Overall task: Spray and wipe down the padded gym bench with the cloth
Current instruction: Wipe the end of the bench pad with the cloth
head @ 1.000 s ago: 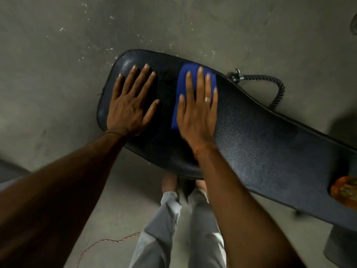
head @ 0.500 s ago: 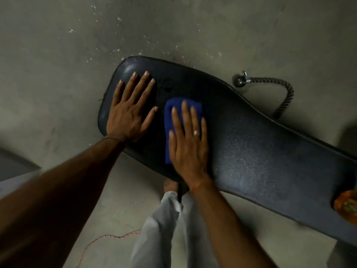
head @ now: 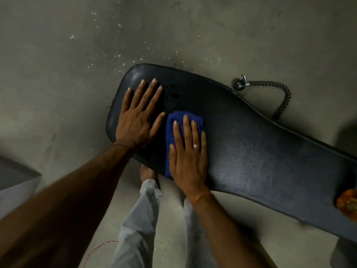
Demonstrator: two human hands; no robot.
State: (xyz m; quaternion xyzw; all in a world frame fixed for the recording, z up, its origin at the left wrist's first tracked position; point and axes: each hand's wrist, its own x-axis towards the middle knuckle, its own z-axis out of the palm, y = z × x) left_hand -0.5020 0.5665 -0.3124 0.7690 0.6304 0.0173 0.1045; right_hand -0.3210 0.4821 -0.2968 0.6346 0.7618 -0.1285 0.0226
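Note:
The black padded bench [head: 260,147] runs from the upper middle down to the right edge. My left hand [head: 140,117] lies flat on its wide end, fingers spread, holding nothing. My right hand [head: 188,153] presses flat on a folded blue cloth [head: 171,130] near the bench's near edge, just right of the left hand. Most of the cloth is hidden under my palm and fingers. An orange object [head: 347,202], possibly the spray bottle, sits on the bench at the right frame edge, cut off.
A black rope handle with a ball end and clip [head: 270,89] lies on the concrete floor behind the bench. My legs in grey trousers [head: 143,219] stand below the bench's near edge. A thin red cord [head: 100,246] lies on the floor.
My right hand has slid the blue cloth from the far side of the bench toward the near edge and slightly left. The left hand has stayed flat in place.

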